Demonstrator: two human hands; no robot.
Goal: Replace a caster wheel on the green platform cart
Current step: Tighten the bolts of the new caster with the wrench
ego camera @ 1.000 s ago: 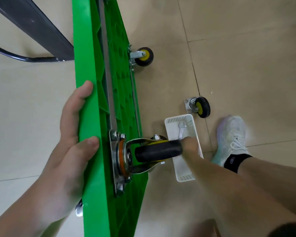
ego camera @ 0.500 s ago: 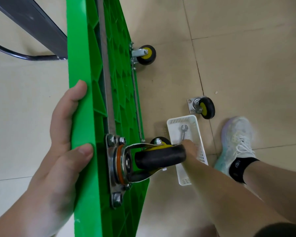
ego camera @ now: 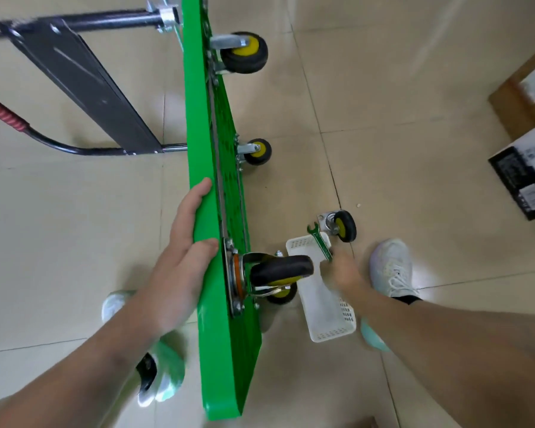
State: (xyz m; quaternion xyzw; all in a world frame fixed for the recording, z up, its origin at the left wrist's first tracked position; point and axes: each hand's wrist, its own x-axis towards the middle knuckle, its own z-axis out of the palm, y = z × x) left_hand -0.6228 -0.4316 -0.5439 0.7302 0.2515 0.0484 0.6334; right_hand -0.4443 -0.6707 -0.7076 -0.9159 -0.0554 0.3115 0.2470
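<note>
The green platform cart [ego camera: 198,125] stands on its side edge on the tiled floor, its underside facing right. My left hand [ego camera: 183,257] grips its top edge, thumb near the mounting plate of a black and yellow caster [ego camera: 278,268] bolted to the cart. My right hand [ego camera: 342,270] holds a wrench [ego camera: 319,240] lifted above the white plastic basket [ego camera: 331,325]. A loose caster wheel [ego camera: 340,225] lies on the floor just beyond the basket.
Two more casters [ego camera: 244,52] [ego camera: 257,151] stick out of the cart further away. The folded black handle [ego camera: 84,84] lies to the left. My shoes [ego camera: 391,267] [ego camera: 155,375] stand either side of the cart. Boxes [ego camera: 525,177] sit at the right edge.
My right hand has taken the wrench out of the basket and raised it. The view has pulled back, showing more of the cart. My left hand keeps its grip on the edge.
</note>
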